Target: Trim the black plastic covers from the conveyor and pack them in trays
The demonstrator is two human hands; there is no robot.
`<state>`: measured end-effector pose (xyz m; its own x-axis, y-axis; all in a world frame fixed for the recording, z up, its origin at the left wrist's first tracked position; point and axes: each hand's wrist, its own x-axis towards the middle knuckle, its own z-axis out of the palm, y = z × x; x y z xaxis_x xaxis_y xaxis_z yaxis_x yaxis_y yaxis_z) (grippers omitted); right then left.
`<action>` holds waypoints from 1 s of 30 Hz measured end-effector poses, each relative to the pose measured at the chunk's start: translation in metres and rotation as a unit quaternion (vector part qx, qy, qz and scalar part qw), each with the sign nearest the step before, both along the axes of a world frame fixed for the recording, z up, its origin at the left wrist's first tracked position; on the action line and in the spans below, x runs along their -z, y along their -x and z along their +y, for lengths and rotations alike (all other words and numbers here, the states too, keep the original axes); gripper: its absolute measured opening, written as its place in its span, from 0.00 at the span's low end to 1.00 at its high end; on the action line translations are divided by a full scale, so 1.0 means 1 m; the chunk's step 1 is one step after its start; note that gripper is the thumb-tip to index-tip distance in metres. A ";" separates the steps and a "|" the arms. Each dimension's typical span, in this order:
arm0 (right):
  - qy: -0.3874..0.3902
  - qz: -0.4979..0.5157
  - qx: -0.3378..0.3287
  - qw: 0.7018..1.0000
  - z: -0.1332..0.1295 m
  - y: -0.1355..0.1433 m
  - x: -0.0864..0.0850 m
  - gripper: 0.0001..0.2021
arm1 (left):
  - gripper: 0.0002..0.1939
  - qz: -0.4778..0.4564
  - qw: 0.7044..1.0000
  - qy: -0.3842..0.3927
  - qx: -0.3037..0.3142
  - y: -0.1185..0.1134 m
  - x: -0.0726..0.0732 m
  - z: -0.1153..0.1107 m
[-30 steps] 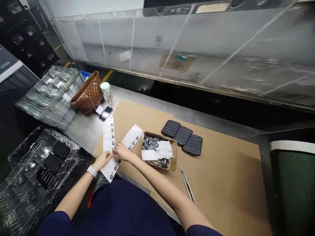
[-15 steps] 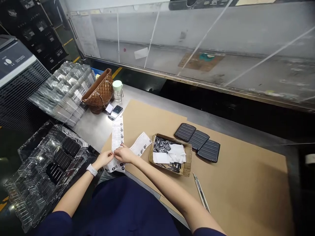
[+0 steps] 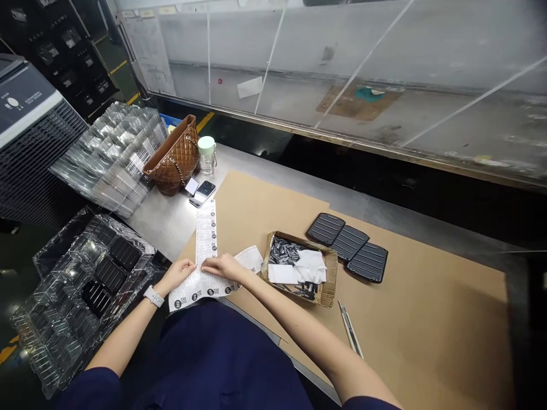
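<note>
A long printed paper strip (image 3: 206,233) runs down the table's left part toward me, its near end bent sideways at my waist. My left hand (image 3: 179,273), with a pale watch on the wrist, pinches the strip's left edge. Close beside it, my right hand (image 3: 224,266) has its fingers closed on the same strip. Another printed piece (image 3: 250,259) sticks out to the right, partly behind my right hand; I cannot tell if it joins the strip. Right of that stands a small cardboard box (image 3: 333,279) holding small dark parts and white paper pieces.
Three black ribbed panels (image 3: 350,244) overlap behind the box, and a utility knife (image 3: 350,330) lies in front. A phone (image 3: 202,194), brown quilted handbag (image 3: 176,162) and green-lidded bottle (image 3: 207,155) stand back left. Clear plastic trays (image 3: 64,307) with black panels sit at my left.
The near part of the strip has swung out to the right and spreads wider below my hands. Both hands have shifted slightly, the left moving a little away from its former spot.
</note>
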<state>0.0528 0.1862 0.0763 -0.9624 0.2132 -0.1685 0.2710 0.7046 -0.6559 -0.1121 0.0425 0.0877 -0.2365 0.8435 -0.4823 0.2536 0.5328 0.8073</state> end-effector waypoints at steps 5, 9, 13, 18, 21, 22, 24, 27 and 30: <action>-0.005 -0.038 0.039 0.999 0.032 -0.012 0.006 0.17 | 0.20 -0.024 0.998 0.038 -0.045 0.022 0.013 -0.012; -0.020 -0.106 0.021 0.994 0.038 -0.010 0.026 0.11 | 0.19 -0.040 0.993 0.110 -0.033 0.021 0.036 -0.018; -0.024 -0.156 -0.009 0.987 0.011 -0.005 0.052 0.11 | 0.15 -0.053 0.979 0.193 -0.041 -0.012 0.069 -0.021; -0.033 -0.175 -0.029 0.984 -0.017 -0.008 0.072 0.12 | 0.15 -0.041 0.971 0.215 -0.098 -0.057 0.098 -0.028; -0.047 -0.152 -0.042 0.986 -0.023 -0.011 0.070 0.13 | 0.13 -0.016 0.974 0.204 -0.100 -0.060 0.100 -0.037; -0.052 -0.140 -0.046 0.988 -0.024 -0.010 0.068 0.15 | 0.12 -0.004 0.975 0.199 -0.094 -0.056 0.097 -0.041; -0.062 -0.110 -0.057 0.990 -0.027 -0.001 0.062 0.21 | 0.09 0.025 0.979 0.187 -0.078 -0.043 0.088 -0.049; -0.068 -0.066 -0.095 0.991 -0.031 0.029 0.056 0.28 | 0.08 0.082 0.980 0.176 -0.044 -0.020 0.069 -0.061; -0.071 -0.048 -0.139 0.986 -0.035 0.070 0.055 0.23 | 0.09 0.146 0.973 0.178 -0.015 0.002 0.051 -0.067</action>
